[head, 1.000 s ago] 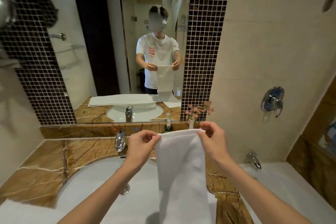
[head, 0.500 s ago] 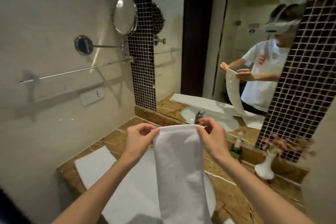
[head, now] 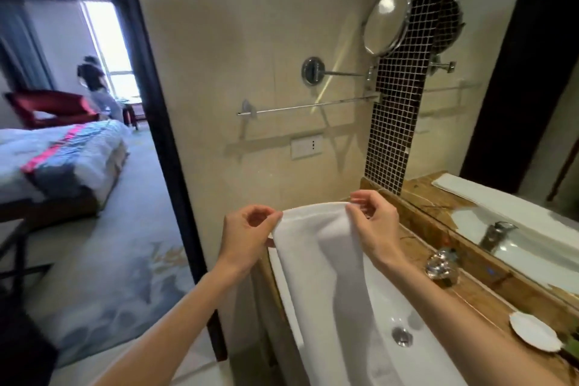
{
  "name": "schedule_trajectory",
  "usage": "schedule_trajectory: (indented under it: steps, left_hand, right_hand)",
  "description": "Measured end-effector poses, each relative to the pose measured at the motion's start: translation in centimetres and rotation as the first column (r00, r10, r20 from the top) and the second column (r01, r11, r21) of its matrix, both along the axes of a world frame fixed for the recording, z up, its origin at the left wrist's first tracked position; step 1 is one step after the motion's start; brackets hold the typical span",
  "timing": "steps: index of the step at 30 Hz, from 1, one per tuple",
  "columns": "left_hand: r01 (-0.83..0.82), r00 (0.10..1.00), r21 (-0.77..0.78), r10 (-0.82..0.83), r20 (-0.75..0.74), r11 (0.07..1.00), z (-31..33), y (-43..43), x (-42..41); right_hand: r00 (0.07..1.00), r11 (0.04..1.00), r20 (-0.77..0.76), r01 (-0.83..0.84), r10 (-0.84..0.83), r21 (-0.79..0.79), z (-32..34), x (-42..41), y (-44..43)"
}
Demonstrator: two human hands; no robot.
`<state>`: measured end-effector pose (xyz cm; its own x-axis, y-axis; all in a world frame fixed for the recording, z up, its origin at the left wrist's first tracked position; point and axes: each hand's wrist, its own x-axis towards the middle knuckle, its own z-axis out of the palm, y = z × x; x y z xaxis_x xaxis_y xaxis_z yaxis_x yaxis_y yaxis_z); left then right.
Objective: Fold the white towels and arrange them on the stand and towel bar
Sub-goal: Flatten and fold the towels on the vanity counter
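In the head view, your left hand (head: 247, 235) and right hand (head: 372, 222) each pinch a top corner of the white towel (head: 319, 276) at lower centre. It hangs over the white sink (head: 388, 298), which is set in a brown marble counter (head: 470, 294). The towel bar (head: 313, 106) runs along the beige wall above. At left, a doorway opens onto a carpeted room with a bed (head: 56, 160).

The left forearm (head: 175, 323) comes in from 7 o'clock and the right forearm (head: 454, 316) from 5 o'clock. Both are bare and stretch forward, converging just below the middle of the view. The left hand (head: 247, 236) has its fingers curled and pinches one top corner of the towel (head: 322, 260) at its 3 o'clock side. The right hand (head: 372, 226), slightly higher, pinches the other corner at its 9 o'clock side, its remaining fingers loosely curled. The hands are apart, with the top edge of the cloth spanning between them.
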<state>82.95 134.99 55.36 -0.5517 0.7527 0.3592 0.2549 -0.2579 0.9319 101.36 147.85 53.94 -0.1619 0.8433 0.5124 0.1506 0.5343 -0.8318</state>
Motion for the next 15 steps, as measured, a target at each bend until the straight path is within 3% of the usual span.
schedule_trajectory:
  steps: [7, 11, 15]
  left_hand:
    - [-0.134, 0.991, 0.047, 0.135, -0.022, 0.990, 0.9, -2.2, -5.6]
    - [-0.109, 0.994, 0.065, 0.111, -0.023, 0.992, 1.9, -1.2, -7.8]
    - [-0.026, 1.000, -0.015, 0.026, -0.016, 1.000, 2.3, 1.2, -8.7]
  right_hand:
    - [0.996, 0.994, -0.043, -0.072, 0.076, 0.088, 0.8, -6.1, -0.7]
    - [0.995, 0.989, -0.078, -0.049, 0.060, 0.136, 1.8, -8.4, -0.1]
    - [0.999, 0.993, -0.046, 0.002, 0.003, 0.120, 1.5, -9.2, 1.4]
